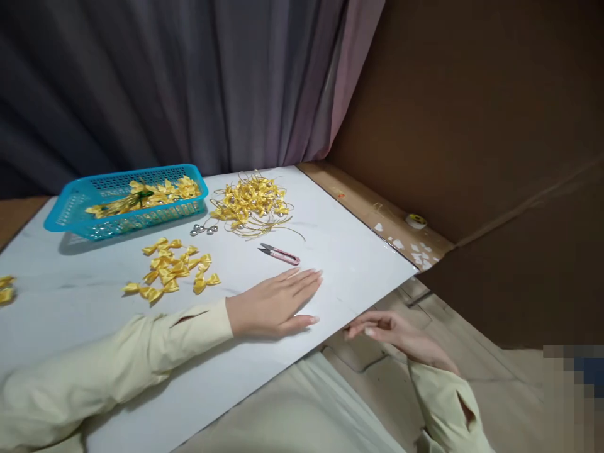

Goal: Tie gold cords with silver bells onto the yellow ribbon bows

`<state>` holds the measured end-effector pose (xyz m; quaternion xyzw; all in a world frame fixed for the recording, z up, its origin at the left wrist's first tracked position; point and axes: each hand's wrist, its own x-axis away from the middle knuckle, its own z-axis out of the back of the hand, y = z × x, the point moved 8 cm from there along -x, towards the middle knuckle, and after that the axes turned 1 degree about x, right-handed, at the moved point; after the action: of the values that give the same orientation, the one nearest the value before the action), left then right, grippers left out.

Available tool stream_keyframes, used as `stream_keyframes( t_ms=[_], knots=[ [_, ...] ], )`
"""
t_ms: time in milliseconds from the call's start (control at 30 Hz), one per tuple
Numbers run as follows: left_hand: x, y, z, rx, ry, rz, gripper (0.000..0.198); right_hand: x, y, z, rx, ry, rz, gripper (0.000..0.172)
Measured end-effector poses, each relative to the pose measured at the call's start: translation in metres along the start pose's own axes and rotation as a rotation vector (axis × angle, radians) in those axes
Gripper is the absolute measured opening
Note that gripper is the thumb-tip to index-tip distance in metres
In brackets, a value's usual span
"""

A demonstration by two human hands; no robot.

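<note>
My left hand (278,303) lies flat on the white tabletop (349,251), fingers stretched out and thumb apart. Just beyond its fingertips are pink-handled thread snips (282,254), blades pointing left. To its left is a loose group of yellow satin bows (172,270). My right hand (389,333) hangs beside the table's near edge, above the floor. Its fingers are loosely bent, and I see nothing in them. Farther back sits a pile of yellow bows with gold cords and silvery beads (255,200). Several silvery bells or beads (204,230) lie beside that pile.
A blue plastic basket (70,214) at the back left holds more yellow bows and a tied bundle. Another yellow bow (6,289) is at the left edge. A tape roll (416,221) and white scraps (419,253) lie along a brown ledge. A dark curtain (165,82) hangs behind.
</note>
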<state>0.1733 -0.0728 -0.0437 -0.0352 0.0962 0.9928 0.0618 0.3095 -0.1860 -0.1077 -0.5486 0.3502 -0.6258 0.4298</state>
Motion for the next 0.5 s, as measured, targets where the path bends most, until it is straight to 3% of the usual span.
stream_keyframes(
  t_ms=[100,200,367,500],
  knots=[
    [-0.006,-0.007,-0.017,0.049,-0.016,0.021,0.061,0.005,0.004,0.003,-0.118,-0.005,-0.025,0.035],
    [0.000,-0.010,-0.021,0.059,-0.008,0.031,0.057,0.015,-0.009,0.009,-0.170,0.004,0.009,0.029],
    [0.002,-0.010,-0.003,0.049,0.048,0.021,0.043,0.007,-0.057,0.000,-0.286,-0.051,0.157,0.025],
    [-0.014,-0.011,0.016,0.214,0.162,0.080,0.043,-0.020,-0.110,-0.025,-0.331,-0.270,0.234,0.020]
  ],
)
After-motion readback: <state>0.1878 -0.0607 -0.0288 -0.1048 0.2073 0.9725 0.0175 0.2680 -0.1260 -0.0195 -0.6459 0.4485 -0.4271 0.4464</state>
